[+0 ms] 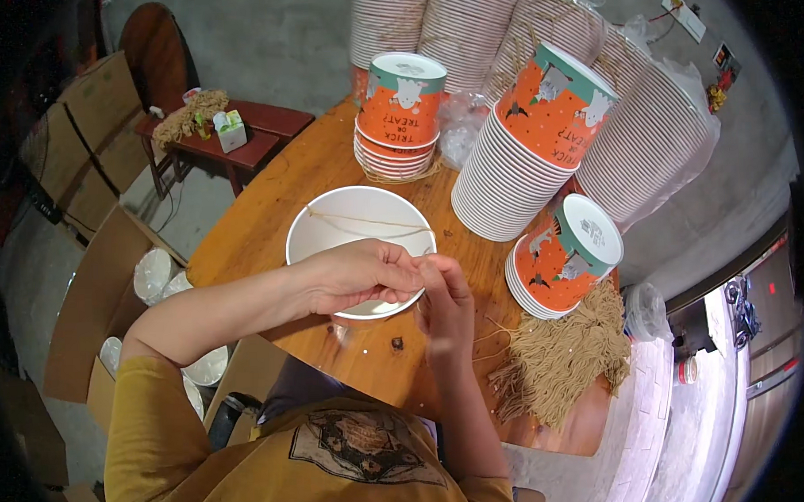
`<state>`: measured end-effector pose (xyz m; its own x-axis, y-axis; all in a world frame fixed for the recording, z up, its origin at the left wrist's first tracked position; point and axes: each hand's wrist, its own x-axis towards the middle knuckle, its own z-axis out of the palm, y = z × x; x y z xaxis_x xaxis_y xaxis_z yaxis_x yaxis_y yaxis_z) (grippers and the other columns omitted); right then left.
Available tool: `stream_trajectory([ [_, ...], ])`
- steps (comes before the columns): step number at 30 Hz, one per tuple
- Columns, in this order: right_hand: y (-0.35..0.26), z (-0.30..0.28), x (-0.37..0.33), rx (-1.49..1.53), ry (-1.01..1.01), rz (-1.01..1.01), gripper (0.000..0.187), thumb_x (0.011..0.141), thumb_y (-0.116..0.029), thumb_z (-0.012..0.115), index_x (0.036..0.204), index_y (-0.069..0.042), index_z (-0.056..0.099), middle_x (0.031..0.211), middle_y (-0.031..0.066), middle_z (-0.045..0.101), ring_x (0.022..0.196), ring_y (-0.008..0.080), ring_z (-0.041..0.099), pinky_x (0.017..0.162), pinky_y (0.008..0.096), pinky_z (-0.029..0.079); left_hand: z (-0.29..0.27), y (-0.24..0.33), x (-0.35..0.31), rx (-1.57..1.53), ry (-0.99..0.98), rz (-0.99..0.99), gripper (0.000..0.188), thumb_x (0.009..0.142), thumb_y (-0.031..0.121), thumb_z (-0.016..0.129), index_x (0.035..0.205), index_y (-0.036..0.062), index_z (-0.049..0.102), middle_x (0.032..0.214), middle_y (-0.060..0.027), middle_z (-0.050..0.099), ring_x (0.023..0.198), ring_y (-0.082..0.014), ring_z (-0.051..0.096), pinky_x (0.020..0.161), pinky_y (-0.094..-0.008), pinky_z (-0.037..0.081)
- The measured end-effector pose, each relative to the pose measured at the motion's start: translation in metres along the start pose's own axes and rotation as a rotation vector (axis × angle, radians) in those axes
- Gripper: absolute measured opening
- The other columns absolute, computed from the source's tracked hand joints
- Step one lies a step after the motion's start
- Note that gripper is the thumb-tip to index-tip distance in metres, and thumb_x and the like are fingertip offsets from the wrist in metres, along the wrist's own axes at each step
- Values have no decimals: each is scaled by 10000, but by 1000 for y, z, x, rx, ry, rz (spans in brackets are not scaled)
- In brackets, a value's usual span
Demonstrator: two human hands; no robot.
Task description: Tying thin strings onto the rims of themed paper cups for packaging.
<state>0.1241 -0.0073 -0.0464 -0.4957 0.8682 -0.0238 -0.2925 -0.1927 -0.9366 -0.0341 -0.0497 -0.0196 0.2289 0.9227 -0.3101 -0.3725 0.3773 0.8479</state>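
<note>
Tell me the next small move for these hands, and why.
Probably draw the string snug at the right rim of the bucket: it crosses the opening, and the left hand and right hand meet near that rim. Whether it is knotted there can't be seen.

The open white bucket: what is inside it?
In the open white bucket, its white inner side shows, with a thin tan string across it. The left hand hides part of the interior; what lies there cannot be seen.

Wht bucket int. (325, 240), tan cord (366, 222)
</note>
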Motion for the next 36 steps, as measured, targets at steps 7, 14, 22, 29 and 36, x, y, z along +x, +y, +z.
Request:
stream_trajectory([
  [7, -17, -1, -5, -44, -11, 20, 175, 982, -220, 500, 1122, -120, 527, 680, -65, 457, 509, 7, 357, 433, 184, 259, 0, 0, 1, 14, 56, 67, 91, 930, 127, 609, 958, 51, 568, 876, 2, 592, 776, -64, 549, 724, -197, 458],
  [14, -38, -50, 3, -832, -301, -210, 175, 935, -104, 583, 1096, -64, 527, 816, 12, 571, 697, 68, 533, 614, 230, 427, 12, 13, -5, 4, 75, 175, 91, 931, 129, 596, 948, 42, 574, 870, -10, 607, 728, -54, 534, 662, -186, 438],
  [22, -88, -33, 10, -419, -576, -102, 165, 910, 84, 504, 1045, 7, 560, 900, 10, 618, 781, 79, 597, 712, 217, 483, 14, 9, 9, 346, 26, 184, 163, 923, 179, 627, 968, 25, 605, 857, 8, 604, 733, -56, 518, 677, -203, 420],
  [29, -72, -34, 34, -619, -463, -327, 79, 914, -46, 593, 990, -25, 600, 746, -67, 510, 646, -8, 440, 560, 173, 370, 19, 8, 10, 411, 24, 165, 147, 885, 172, 636, 875, 25, 643, 756, 26, 565, 681, -41, 478, 631, -205, 398],
  [36, -52, -54, 38, -666, -373, -499, 61, 873, -17, 609, 933, -18, 601, 854, 63, 561, 703, 118, 566, 622, 241, 469, 17, 11, 11, 402, 22, 138, 158, 913, 195, 627, 908, 39, 655, 781, 38, 583, 698, -35, 486, 650, -191, 403],
])
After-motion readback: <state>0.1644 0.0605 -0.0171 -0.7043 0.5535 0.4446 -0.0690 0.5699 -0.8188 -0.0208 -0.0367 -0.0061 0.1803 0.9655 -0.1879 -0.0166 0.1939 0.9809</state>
